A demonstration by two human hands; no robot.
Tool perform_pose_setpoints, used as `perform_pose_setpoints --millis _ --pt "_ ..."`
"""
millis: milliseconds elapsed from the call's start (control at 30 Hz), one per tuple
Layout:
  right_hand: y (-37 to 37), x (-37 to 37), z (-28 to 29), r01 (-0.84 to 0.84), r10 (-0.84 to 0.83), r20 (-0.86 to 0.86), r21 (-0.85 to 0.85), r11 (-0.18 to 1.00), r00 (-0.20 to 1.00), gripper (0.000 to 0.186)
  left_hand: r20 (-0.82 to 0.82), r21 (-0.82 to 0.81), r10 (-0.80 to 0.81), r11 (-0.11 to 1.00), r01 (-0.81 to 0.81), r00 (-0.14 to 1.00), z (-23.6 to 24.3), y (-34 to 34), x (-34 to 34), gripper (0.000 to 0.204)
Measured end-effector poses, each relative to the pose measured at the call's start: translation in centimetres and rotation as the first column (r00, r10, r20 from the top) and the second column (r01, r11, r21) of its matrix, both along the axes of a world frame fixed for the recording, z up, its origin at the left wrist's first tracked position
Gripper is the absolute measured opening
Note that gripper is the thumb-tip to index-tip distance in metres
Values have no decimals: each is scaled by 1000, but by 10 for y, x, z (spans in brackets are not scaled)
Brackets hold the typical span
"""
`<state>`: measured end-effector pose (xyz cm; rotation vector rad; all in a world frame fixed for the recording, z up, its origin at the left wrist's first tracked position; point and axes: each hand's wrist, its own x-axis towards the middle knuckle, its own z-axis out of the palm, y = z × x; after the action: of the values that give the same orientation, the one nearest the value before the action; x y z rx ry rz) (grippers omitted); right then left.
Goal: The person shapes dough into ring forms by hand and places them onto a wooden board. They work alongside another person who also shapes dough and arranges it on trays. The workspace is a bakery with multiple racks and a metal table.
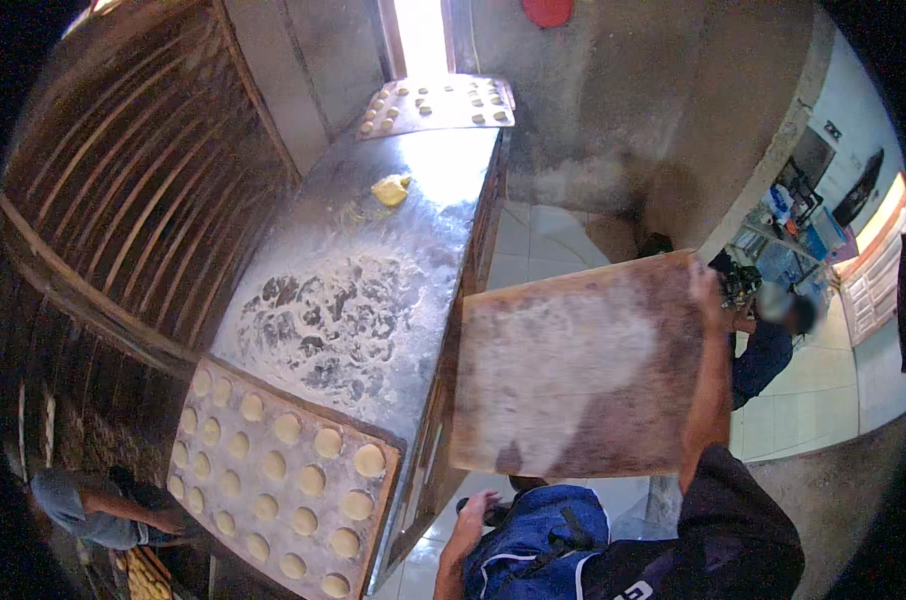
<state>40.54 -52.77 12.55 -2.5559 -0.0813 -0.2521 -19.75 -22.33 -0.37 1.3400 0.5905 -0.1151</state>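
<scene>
My right hand (708,290) grips the far right edge of a large wooden board (573,370) dusted with white flour. The board is held beside the table's right side, slightly blurred by motion. Below its lower left corner is my left hand (481,507), apart from the board; its fingers are smeared, and whether they hold anything is unclear. On the table's near end lies another floured board (291,435) with rows of round, pale dough pieces (275,465). A lump of yellow dough (391,190) sits farther back on the metal table (438,215).
Loose flour (323,320) covers the table's middle. At its far end, by a bright window, rests a third board (438,125) with dough rounds. One person (103,515) is at the lower left, another (768,345) at the right. Wooden slats (143,190) line the left side.
</scene>
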Motion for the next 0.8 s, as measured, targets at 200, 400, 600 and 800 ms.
perform_pose_setpoints --millis 200,400,600,800 --pt "-40 -165 187 8 -6 559 -2 1000 829 49 81 -689 22 723 40 996 104 -15 165 78" --pt "13 -396 155 -331 436 71 -548 768 897 17 100 -859 -68 497 121 993 147 -27 246 75" --pt "35 -462 119 -789 822 144 -230 569 551 16 18 -729 -97 680 79 995 107 -33 218 49" --pt "9 -476 91 -656 661 93 -81 751 745 32 198 -741 -53 646 185 979 80 -18 268 25"
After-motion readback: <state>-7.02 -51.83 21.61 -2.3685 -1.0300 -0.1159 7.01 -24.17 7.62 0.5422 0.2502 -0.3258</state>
